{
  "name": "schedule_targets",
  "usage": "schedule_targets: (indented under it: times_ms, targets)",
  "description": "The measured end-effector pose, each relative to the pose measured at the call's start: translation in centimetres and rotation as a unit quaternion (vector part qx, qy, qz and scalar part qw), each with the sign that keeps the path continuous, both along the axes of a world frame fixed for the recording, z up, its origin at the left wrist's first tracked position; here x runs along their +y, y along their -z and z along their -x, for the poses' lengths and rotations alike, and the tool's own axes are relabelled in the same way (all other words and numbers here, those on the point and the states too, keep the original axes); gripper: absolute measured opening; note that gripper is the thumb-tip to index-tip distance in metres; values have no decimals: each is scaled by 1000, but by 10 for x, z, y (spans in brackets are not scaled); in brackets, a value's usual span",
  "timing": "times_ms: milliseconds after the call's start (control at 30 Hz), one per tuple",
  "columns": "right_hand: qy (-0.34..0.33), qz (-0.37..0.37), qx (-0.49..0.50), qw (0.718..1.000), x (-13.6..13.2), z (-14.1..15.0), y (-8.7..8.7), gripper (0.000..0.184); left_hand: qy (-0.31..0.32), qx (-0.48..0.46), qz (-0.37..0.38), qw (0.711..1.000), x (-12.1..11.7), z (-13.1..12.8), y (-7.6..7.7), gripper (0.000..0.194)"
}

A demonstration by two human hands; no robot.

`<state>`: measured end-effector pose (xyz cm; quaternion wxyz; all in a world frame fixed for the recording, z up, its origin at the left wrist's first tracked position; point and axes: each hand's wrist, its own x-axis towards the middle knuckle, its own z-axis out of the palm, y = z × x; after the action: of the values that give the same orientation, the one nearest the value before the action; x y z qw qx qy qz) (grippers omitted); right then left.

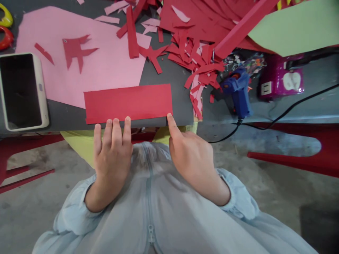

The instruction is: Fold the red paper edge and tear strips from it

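Here's one phone (pixel 21 91), one glue gun (pixel 239 93), and one red strip (pixel 128 104) just beyond the left hand (pixel 112 155), fingers outstretched, and right hand (pixel 193 151), index at its corner, grip unclear.

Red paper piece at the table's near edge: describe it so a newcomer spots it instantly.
On the dark table, find the large pink sheet. Covering its near right corner lies the red paper piece. Unlike the jumbled, narrow red scraps farther back, it is one broad, long rectangle with nearly straight sides.
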<state>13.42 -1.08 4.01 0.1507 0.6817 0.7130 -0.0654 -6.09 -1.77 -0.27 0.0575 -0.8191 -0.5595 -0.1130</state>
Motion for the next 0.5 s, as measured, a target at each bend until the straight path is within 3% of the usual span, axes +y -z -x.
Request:
schedule_targets:
  times_ms: [133, 367, 500]
  targets:
    - [2, -3, -3, 1000, 0, 0, 0, 68, -6, -34, 28, 999, 0, -1, 1, 75]
    - [1, -61, 7, 998, -2, -6, 3, 59, -17, -25, 42, 999, -1, -4, -2, 69]
    - [-70, -79, 59, 993, 0, 6, 6, 61, -19, 4, 45, 999, 2, -7, -4, 64]
